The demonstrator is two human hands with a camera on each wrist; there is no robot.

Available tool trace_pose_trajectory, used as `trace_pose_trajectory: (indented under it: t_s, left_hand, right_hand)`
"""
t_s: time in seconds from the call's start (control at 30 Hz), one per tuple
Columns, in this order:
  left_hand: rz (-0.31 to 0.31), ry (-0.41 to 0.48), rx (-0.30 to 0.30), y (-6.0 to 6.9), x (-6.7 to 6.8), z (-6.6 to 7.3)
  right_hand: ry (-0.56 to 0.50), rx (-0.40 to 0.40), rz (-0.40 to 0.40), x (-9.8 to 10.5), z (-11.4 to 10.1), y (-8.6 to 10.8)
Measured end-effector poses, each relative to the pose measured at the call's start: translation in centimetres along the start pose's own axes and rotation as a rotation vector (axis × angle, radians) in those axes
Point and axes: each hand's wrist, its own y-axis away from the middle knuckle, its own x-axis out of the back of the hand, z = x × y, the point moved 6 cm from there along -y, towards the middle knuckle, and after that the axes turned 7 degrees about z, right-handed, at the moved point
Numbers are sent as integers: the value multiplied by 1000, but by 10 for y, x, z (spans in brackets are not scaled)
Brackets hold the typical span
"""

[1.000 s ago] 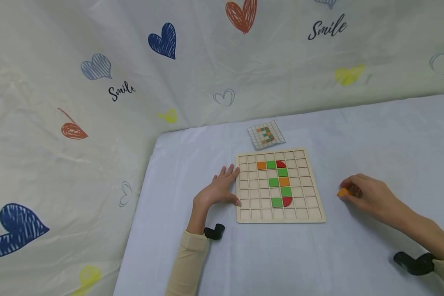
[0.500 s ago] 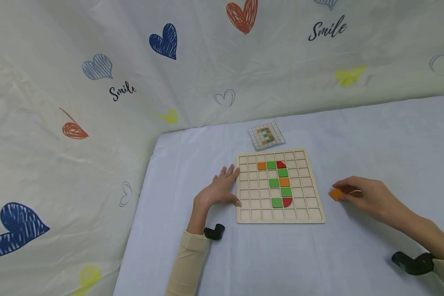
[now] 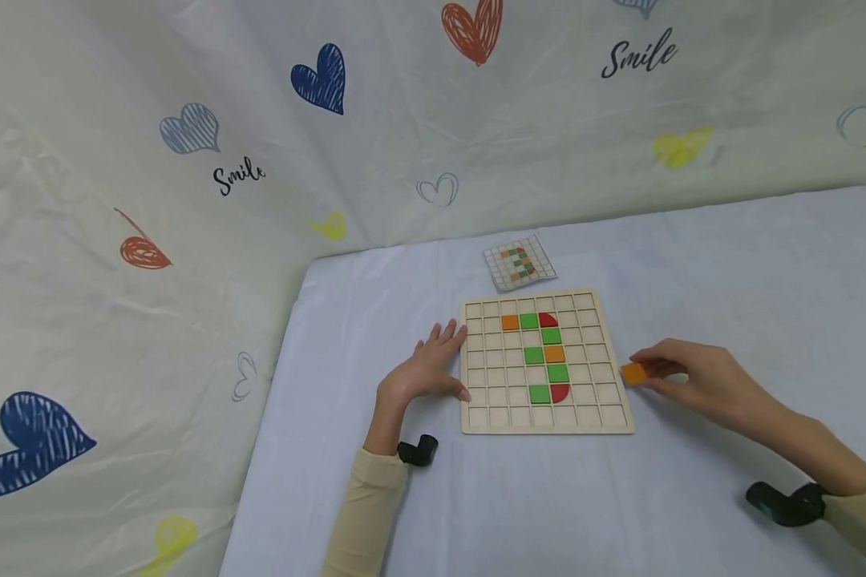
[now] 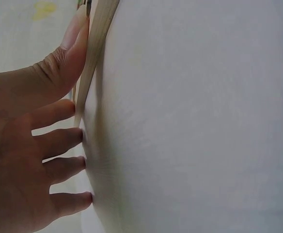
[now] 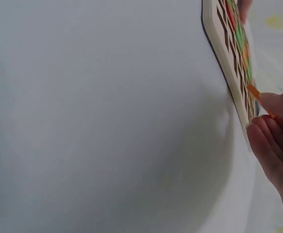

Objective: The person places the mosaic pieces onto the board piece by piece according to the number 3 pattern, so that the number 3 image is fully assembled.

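A wooden grid board (image 3: 491, 419) lies on the white cloth, with several green, orange and red tiles set in its squares. My left hand (image 3: 427, 370) rests at the board's left edge, fingers spread and thumb on its rim; the left wrist view shows the thumb (image 4: 66, 60) against the wooden side. Between thumb and fingertips my right hand (image 3: 703, 381) pinches an orange square tile (image 3: 633, 374) at the board's right edge. In the right wrist view the orange tile (image 5: 254, 91) appears edge-on, partly covered by the thumb.
Behind the board lies a small pattern card (image 3: 520, 263) printed with a similar coloured grid. A white curtain (image 3: 375, 144) with hearts and "Smile" lettering hangs behind the table and along its left. Black wrist cameras (image 3: 787, 505) sit on both wrists.
My right hand has moved left with the orange tile, from the cloth at the right to the board's right edge. The left hand and the board have stayed in place.
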Motion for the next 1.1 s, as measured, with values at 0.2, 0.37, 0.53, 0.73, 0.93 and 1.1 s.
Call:
trace_pose_trajectory:
  t_s: [0.2,0.37,0.53,0.73,0.93,1.1]
  left_hand:
    - [6,-11,5,-1,-1,-1]
    - [5,-19,10,-2,-2,-1]
    - [14,-3,8,-2,-1,-1]
    - [11,7,13,0,-1,0]
    - [13,-3,21,-1,-1,0]
    - [14,-1,27,-2,-1,-2]
  right_hand:
    - [-7,23,2,-8,-12,-9]
    - [-51,36,-22,-16,-21,-17]
    - [-97,37,-59,-28,-30,-25]
    - [-145,25,-113,-44,-38,-30]
    - [-192,52,-126,-55,-47,-34]
    - [-210,56,-159,-63,-56,-41]
